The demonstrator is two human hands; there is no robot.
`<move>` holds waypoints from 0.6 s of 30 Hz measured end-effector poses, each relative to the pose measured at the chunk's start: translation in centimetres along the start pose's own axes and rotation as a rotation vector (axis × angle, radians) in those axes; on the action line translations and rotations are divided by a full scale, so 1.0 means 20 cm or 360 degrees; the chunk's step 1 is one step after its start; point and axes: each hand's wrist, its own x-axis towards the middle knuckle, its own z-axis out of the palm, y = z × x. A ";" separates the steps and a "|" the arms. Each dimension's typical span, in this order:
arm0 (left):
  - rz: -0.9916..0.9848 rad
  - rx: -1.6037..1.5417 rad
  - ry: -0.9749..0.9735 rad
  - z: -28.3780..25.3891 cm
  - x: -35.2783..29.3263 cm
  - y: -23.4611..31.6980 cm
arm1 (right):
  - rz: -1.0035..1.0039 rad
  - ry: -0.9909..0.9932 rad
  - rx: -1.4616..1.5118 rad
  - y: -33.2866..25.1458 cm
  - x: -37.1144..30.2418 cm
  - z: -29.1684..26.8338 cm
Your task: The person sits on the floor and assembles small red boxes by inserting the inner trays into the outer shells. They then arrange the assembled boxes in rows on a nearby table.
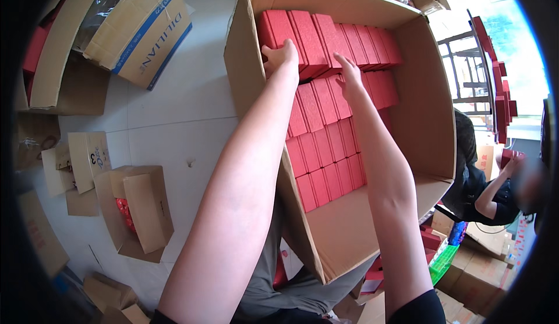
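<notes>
A: How are the red boxes (pixel 311 39) seen, from left to right?

B: They are packed side by side in rows within a large brown carton (pixel 428 91). Three at the far left corner are raised above the thinner-looking faces beside them; a plain red, faintly textured surface is shown.

A: And the hands?

B: The left hand (pixel 280 59) is set at the left end of the raised three, its fingers bent around the side and its thumb laid along the front; whether they are firmly gripped cannot be told. The right hand (pixel 350 75) is held just by the third, fingers loosely spread; contact cannot be made out.

A: Where is room left?

B: At left, tiled floor (pixel 198 62) is seen along the carton's outer wall. Inside, bare cardboard is left between the nearest row and the near wall, and a narrower strip along the right wall.

A: What is obscured?

B: Some left fingertips are hidden; parts of the middle rows are covered by the right forearm (pixel 390 167). At far right, another person (pixel 495 193) is partly lost in the dark rim.
</notes>
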 end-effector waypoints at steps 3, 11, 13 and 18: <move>0.0214 -0.0058 -0.0187 -0.01 0.14 -0.04 | -0.0239 -0.0051 0.0293 -0.11 -0.23 -0.03; 0.0322 -0.0164 -0.1449 -0.15 -0.49 -0.28 | -0.1075 0.0289 0.0226 -0.19 -0.90 -0.65; 0.0594 -0.0351 -0.1622 -0.28 -0.70 -0.43 | -0.1260 0.0403 0.0225 -0.14 -1.25 -0.75; 0.0667 -0.0248 -0.1954 -0.80 -1.33 -0.84 | -0.1192 0.0679 0.0707 0.30 -2.15 -0.99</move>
